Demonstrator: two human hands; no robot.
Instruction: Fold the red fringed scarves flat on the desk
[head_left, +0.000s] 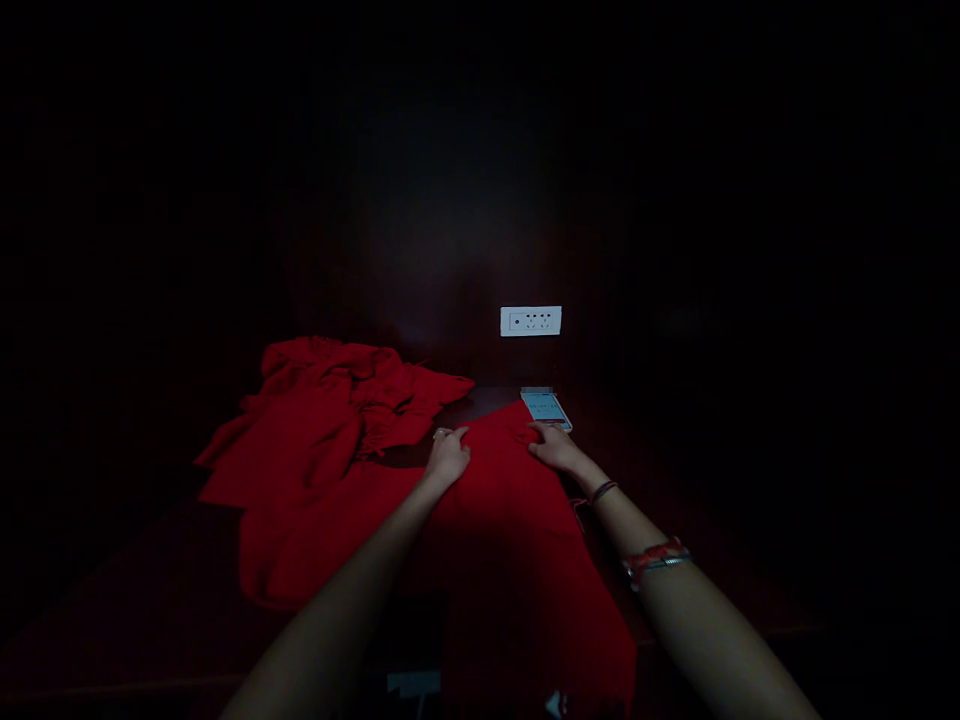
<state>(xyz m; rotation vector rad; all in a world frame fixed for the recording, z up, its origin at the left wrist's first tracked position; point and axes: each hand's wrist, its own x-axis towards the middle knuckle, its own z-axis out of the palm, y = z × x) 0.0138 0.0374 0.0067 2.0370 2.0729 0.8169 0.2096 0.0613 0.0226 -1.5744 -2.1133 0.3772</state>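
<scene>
A long red scarf [502, 480] stretches across the dark table and hangs over its front edge. My left hand [449, 455] is closed on the left side of its far end, and a ring shows on one finger. At the right side of that end, my right hand [555, 447] grips the cloth between thumb and fingers. To the left, more red cloth [300, 430] lies in a loose, crumpled heap with fringe showing. Whether the heap and the held length are one piece, I cannot tell.
Just beyond my right hand lies a small pale blue and white card or phone-like thing [546, 408]. A white socket panel [531, 321] is set in the dark back wall. The table's front edge [150, 688] is faintly visible; the surroundings are very dark.
</scene>
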